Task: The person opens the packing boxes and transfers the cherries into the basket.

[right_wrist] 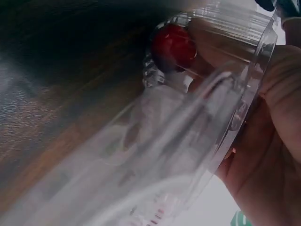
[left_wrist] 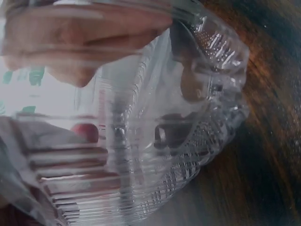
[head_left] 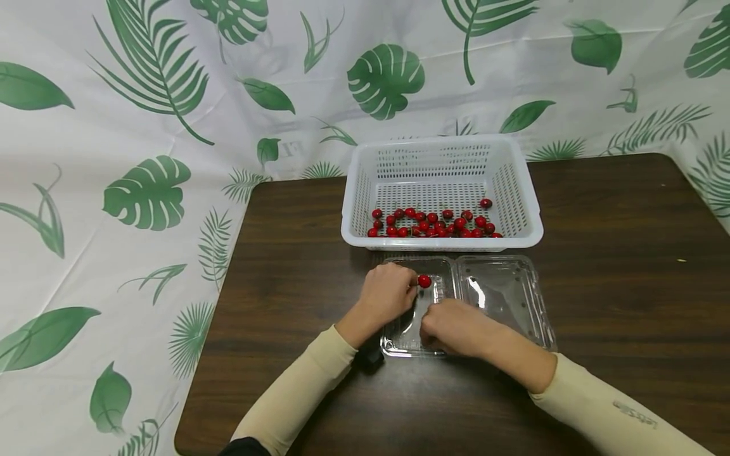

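Note:
A clear plastic clamshell box [head_left: 407, 345] lies unfolded on the table, its lid [head_left: 502, 288] to the right. Over the box's far part, my left hand [head_left: 388, 292] pinches a red cherry [head_left: 424, 281], apparently by its stem; the left wrist view shows a blurred cherry [left_wrist: 85, 133] through the plastic. My right hand [head_left: 459, 326] reaches down into the near right part of the box, fingers curled. A second cherry [right_wrist: 173, 48] sits at its fingertips, low by the box's corner, seen through the clear wall. In the head view that cherry is hidden.
Behind the box stands a white perforated basket [head_left: 442, 242] holding many red cherries [head_left: 439, 227]. Dark wooden table [head_left: 627, 272] spreads to both sides. A leaf-printed cloth [head_left: 319, 120] hangs behind. Near my left wrist is a small black object [head_left: 371, 360].

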A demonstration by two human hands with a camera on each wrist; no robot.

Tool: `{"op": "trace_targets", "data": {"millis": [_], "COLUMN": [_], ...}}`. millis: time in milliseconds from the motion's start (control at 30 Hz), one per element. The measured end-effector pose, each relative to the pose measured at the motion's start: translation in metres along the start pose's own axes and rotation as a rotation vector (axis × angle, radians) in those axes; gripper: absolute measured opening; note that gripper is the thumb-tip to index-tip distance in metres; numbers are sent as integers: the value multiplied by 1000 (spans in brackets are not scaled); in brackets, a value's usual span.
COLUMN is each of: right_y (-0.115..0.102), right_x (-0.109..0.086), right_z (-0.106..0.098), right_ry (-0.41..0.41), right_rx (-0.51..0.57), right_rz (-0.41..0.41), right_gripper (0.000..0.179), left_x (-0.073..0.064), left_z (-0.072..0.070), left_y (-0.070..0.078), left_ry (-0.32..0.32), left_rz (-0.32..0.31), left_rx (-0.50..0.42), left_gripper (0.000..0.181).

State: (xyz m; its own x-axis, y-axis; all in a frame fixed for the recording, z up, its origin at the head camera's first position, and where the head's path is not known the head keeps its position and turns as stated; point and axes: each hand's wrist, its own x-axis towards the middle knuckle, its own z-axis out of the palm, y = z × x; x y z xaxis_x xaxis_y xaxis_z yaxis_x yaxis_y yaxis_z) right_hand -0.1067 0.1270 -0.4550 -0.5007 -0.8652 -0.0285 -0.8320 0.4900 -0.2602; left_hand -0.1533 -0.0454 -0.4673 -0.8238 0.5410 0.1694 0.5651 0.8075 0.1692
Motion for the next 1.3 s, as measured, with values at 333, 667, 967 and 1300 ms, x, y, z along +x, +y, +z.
{"op": "trace_targets", "data": {"millis": [333,667,967,1300], "right_y": [2,0,-1,0], "right_x": [5,8,11,10], "right_z": [4,6,8,10], "right_ry": [23,-16,6,30], "right_rx": [-115,-125,-194,-195], "right_rz": [18,57,39,36], "right_gripper": [27,21,24,25], "left_x": [-3,7,34,40], "left_z": [-13,-54,-75,-65], "left_y": [-1,-7,-28,-35], "left_ry": [55,146,209,260], "left_rz": [8,-18,-84,-137], "left_rx": [-52,-68,-40,-40], "left_gripper": [7,8,11,12]}}
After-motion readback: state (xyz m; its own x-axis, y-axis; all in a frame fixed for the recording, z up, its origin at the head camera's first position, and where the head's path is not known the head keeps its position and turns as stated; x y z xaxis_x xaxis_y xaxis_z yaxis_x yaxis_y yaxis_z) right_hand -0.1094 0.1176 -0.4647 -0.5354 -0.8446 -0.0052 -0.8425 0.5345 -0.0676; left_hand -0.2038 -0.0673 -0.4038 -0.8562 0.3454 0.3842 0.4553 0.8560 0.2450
